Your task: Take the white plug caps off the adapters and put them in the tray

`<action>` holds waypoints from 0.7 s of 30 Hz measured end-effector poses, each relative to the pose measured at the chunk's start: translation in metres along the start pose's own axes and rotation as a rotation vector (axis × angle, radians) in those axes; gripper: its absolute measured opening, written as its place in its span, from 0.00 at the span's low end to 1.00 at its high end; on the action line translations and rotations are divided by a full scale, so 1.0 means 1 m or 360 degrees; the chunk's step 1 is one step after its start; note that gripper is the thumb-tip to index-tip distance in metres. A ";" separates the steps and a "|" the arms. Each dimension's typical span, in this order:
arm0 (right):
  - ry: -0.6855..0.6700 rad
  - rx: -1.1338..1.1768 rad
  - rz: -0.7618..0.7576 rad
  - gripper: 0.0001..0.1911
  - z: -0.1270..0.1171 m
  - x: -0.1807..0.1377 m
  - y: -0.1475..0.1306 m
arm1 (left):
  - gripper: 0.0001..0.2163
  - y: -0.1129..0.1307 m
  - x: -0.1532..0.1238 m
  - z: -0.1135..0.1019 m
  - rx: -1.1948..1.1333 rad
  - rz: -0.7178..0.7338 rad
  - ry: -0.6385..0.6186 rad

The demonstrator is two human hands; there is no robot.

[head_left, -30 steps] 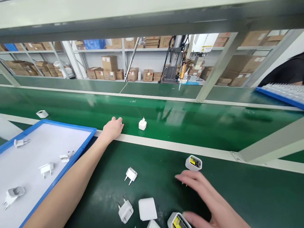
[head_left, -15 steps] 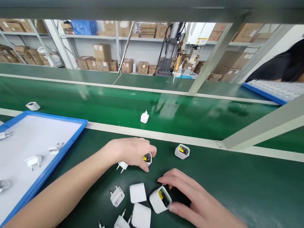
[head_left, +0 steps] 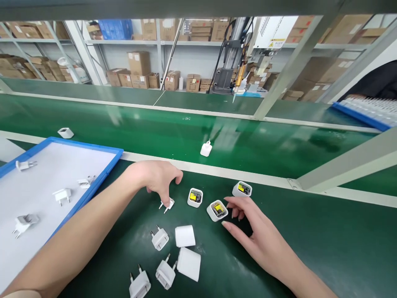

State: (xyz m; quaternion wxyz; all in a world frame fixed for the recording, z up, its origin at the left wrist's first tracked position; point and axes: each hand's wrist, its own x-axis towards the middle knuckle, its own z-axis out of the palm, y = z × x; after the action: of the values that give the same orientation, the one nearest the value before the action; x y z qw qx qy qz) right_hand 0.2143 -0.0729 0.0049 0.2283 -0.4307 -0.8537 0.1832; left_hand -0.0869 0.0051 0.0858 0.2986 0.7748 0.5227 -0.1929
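Note:
My left hand (head_left: 159,178) is open, thumb and fingers apart, with its thumb tip over a white plug piece with two pins (head_left: 169,204). To its right an upright charger housing (head_left: 195,198) stands free, its yellow and black circuit parts showing. My right hand (head_left: 248,231) is open, with thumb and index tips just beside a second open-topped charger housing (head_left: 217,210). Behind its fingers stands a third housing (head_left: 242,189). Nearer me lie more two-pin plug pieces (head_left: 160,239) and two white housings on their sides (head_left: 185,236).
On the left, a blue-rimmed white tray (head_left: 117,156) holds several plug pieces. A white charger (head_left: 206,149) and a white housing (head_left: 65,133) lie on the green belt (head_left: 149,136) beyond the pale rail. A slanted metal post (head_left: 350,161) rises at right.
My left hand has let go of a housing and moved left over a plug piece. My right hand has moved a housing away from me, beside the other one, and its fingers have opened.

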 end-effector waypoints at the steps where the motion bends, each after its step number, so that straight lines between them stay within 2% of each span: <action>1: 0.0037 -0.0009 -0.0016 0.18 0.000 0.000 0.000 | 0.34 0.001 0.003 0.003 -0.0078 0.0000 -0.0054; 3: 0.0079 -0.0027 -0.0074 0.18 -0.002 0.000 0.000 | 0.26 0.001 0.007 0.007 -0.0187 0.0052 -0.0091; 6: 0.0125 -0.0049 -0.0166 0.17 -0.003 0.001 -0.002 | 0.10 -0.004 0.006 0.003 -0.0233 0.0199 -0.0038; 9: 0.0246 -0.0087 -0.0281 0.18 -0.003 -0.001 -0.004 | 0.03 -0.008 -0.003 -0.007 -0.0334 0.0363 0.0069; 12: 0.0380 -0.0177 -0.0455 0.22 -0.003 -0.004 -0.007 | 0.05 0.010 -0.010 -0.004 -0.0781 0.0667 0.0257; 15: 0.0442 -0.0249 -0.0629 0.23 -0.004 -0.007 -0.011 | 0.06 0.050 -0.010 0.015 -0.1205 0.0989 0.0420; 18: 0.0579 -0.0210 -0.0646 0.16 -0.008 -0.010 -0.013 | 0.03 0.082 -0.010 0.030 -0.1122 0.1145 0.0493; 21: 0.0707 -0.0091 -0.0541 0.15 -0.015 -0.011 -0.014 | 0.07 0.082 -0.015 0.027 -0.1062 0.1175 0.0423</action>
State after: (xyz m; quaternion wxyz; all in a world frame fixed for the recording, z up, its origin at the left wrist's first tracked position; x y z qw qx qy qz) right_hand 0.2192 -0.0876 0.0219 0.4250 -0.3172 -0.8476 0.0192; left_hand -0.0164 -0.0454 0.0964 0.5087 0.7882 0.2809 0.2029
